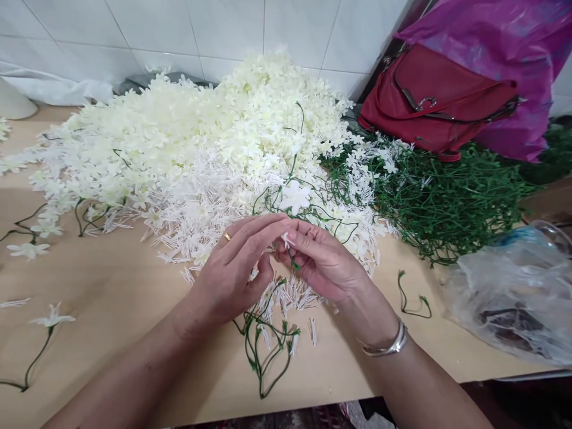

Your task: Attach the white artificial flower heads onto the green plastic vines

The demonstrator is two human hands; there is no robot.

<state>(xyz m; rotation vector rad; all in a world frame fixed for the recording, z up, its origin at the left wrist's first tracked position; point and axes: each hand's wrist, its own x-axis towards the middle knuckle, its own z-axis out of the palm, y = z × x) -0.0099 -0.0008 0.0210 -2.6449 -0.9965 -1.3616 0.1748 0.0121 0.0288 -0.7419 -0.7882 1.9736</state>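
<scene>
While your right hand (324, 262) pinches a small white-tipped, green plastic stem (294, 264) back from the tan worktop's (330, 369) front edge, and your curled left hand's (236, 262) grip cannot be told, a loosened pinch could drop it among thin white stick-like pieces (304, 296).

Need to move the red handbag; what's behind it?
Behind the red handbag, a purple plastic bag shows above and to the right, and a dark strip to the left. The handbag hides whatever lies directly behind it.

Diffuse light washes out the petals (192, 125) beyond the fingers (263, 229), with soft shadows on the worktop (111, 298) below them.
</scene>
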